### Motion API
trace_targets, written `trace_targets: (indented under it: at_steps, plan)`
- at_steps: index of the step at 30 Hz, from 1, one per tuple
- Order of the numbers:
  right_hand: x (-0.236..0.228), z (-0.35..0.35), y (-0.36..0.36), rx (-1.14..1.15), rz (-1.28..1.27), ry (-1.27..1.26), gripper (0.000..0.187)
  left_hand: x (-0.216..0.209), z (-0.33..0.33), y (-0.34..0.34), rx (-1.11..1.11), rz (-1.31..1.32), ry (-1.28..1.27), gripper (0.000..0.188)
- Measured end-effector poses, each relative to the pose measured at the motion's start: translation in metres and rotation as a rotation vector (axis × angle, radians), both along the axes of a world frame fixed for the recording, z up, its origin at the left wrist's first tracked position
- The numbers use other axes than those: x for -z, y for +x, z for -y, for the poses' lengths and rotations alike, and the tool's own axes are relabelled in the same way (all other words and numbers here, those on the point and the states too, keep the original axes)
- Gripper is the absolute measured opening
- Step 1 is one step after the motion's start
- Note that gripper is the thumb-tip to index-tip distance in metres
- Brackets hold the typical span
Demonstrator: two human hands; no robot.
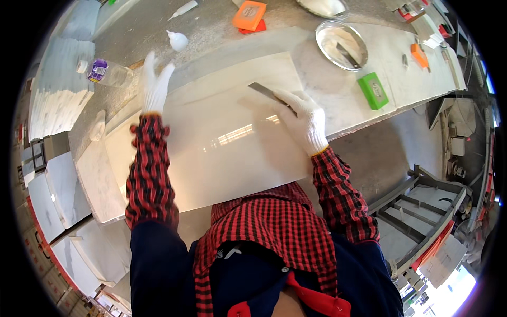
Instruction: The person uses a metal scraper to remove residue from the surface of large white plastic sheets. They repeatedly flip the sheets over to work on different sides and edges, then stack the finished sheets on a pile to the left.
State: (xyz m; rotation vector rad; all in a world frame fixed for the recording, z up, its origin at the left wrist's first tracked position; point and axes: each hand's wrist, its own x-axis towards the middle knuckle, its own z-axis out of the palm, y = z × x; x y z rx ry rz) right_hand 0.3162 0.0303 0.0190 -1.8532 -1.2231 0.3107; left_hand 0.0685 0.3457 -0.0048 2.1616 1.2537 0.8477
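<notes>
gripping a blade, right hand curls; left hand splays beside a bottle.

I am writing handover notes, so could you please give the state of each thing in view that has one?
Left hand: gloved, open
Right hand: gloved, closed on the scraper
Scraper: held
Pale panel: lying flat, glossy
Clear bottle: capped; contents unclear
Nearer metal dish: holding pale material and a tool
Farther metal dish: holding white material
</notes>
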Motion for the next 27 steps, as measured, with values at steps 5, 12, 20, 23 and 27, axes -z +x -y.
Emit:
trace_targets:
  at_steps: [5, 12, 20, 23, 27]
  plan:
    - [-0.02, 0.017, 0.047, 0.14, -0.015, 0.097, 0.026, -0.023, 0.113, -0.066, -0.103, -0.041, -0.103, 0.067]
    - [-0.053, 0.018, 0.152, 0.225, 0.5, -0.18, 0.022, -0.035, 0.264, -0.086, -0.311, 0.018, -0.17, 0.051]
    - [-0.035, 0.012, 0.18, 0.126, 0.356, -0.226, 0.027, -0.024, 0.295, -0.074, -0.23, -0.023, -0.079, 0.044]
    - [-0.031, 0.022, 0.178, 0.162, 0.244, -0.16, 0.029, -0.025, 0.298, -0.071, -0.212, -0.036, -0.037, 0.044]
    - [-0.033, 0.028, 0.145, 0.218, 0.133, -0.09, 0.029, -0.017, 0.297, -0.074, -0.176, -0.127, 0.012, 0.045]
